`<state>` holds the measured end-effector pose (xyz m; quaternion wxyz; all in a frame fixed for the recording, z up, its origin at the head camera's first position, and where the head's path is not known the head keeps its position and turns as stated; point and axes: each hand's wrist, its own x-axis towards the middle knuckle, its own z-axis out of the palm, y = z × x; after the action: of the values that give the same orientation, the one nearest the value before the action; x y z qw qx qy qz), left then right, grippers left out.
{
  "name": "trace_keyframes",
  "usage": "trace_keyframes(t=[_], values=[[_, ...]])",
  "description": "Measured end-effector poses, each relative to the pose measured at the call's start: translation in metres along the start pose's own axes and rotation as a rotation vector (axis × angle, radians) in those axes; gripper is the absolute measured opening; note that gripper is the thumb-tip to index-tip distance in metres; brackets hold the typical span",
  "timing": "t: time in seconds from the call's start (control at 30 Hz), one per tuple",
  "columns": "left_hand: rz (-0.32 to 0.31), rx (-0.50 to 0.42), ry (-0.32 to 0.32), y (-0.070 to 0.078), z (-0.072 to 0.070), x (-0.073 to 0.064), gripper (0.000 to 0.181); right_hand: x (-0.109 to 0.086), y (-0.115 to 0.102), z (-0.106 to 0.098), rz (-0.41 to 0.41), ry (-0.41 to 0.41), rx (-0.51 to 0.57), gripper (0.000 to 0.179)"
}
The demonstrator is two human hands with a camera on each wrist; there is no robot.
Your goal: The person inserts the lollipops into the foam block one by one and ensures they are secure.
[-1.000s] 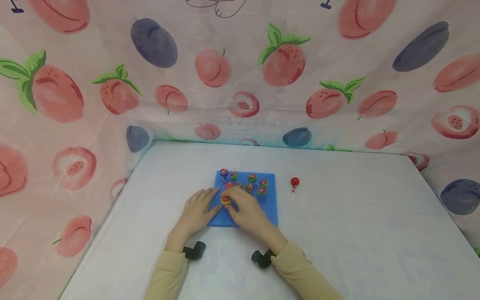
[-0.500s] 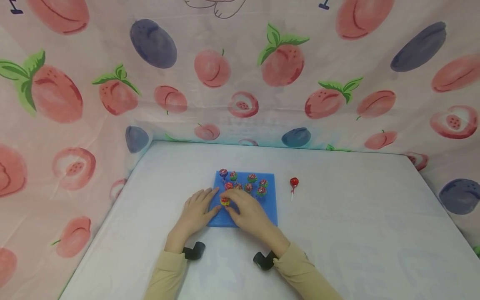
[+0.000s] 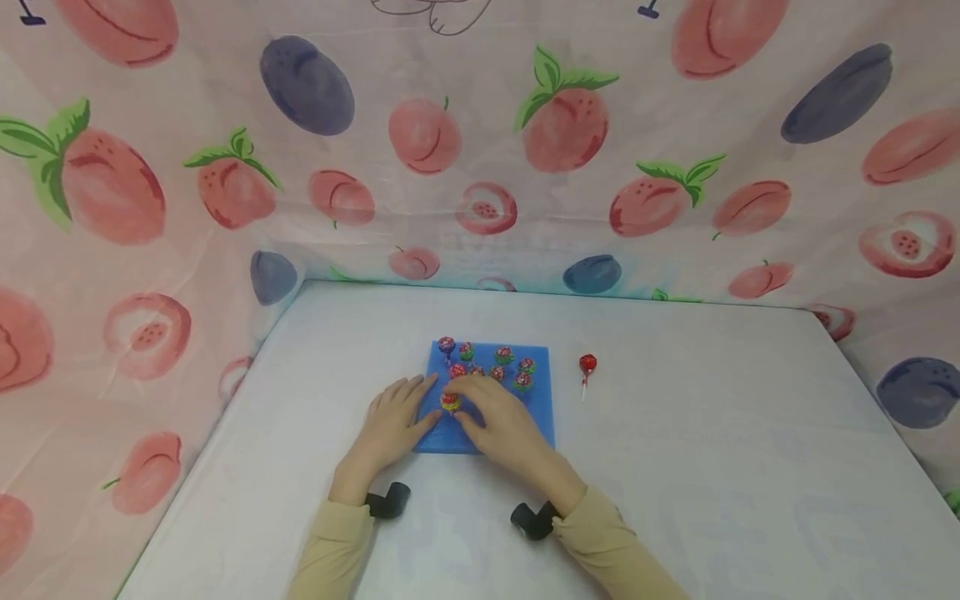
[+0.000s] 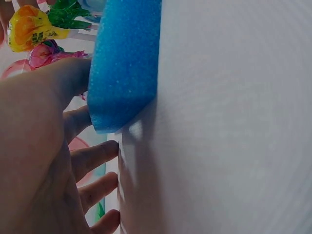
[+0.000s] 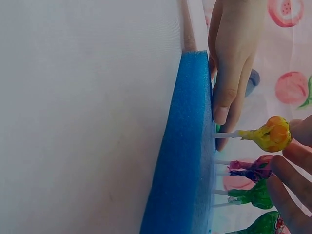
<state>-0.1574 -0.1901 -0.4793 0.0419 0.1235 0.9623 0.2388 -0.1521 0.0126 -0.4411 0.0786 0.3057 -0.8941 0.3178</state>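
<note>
A yellow-and-orange wrapped lollipop [image 3: 450, 403] stands upright, its white stick in a blue foam block [image 5: 183, 131]. My right hand [image 3: 501, 421] has thumb and forefinger around the candy; in the right wrist view a fingertip touches the top of the lollipop [image 5: 274, 135]. The other fingers hang beside neighbouring lollipops. My left hand [image 3: 390, 423] lies at the block's left side, fingers spread, thumb and forefinger over its edge. From the left wrist view, the remaining fingers of the left hand [image 4: 34, 126] rest on the table past the block's corner.
Several green, pink and purple lollipops [image 3: 504, 356] stand in the far half of the block. To its right a red lollipop [image 3: 588, 364] lies on the white table [image 3: 712, 433]. Peach-printed cloth [image 3: 337, 250] hangs along the back and sides.
My right hand and wrist have shifted slightly to the right, with the forefinger drawn a little back. The yellow lollipop and my left hand stay in place.
</note>
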Motion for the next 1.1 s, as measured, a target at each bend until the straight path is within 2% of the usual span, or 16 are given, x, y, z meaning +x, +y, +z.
trace_keyframes(t=[0.33, 0.57, 1.1], values=[[-0.004, -0.004, 0.0, 0.001, -0.001, 0.0, 0.061, -0.007, 0.002, -0.009, -0.004, -0.003, 0.003, 0.033], [-0.002, 0.001, -0.001, 0.001, 0.0, 0.001, 0.062, -0.02, 0.01, -0.02, 0.068, -0.048, 0.061, 0.031], [0.002, -0.014, 0.011, 0.002, -0.001, -0.001, 0.062, -0.058, 0.035, -0.037, 0.189, -0.097, 0.075, 0.027]])
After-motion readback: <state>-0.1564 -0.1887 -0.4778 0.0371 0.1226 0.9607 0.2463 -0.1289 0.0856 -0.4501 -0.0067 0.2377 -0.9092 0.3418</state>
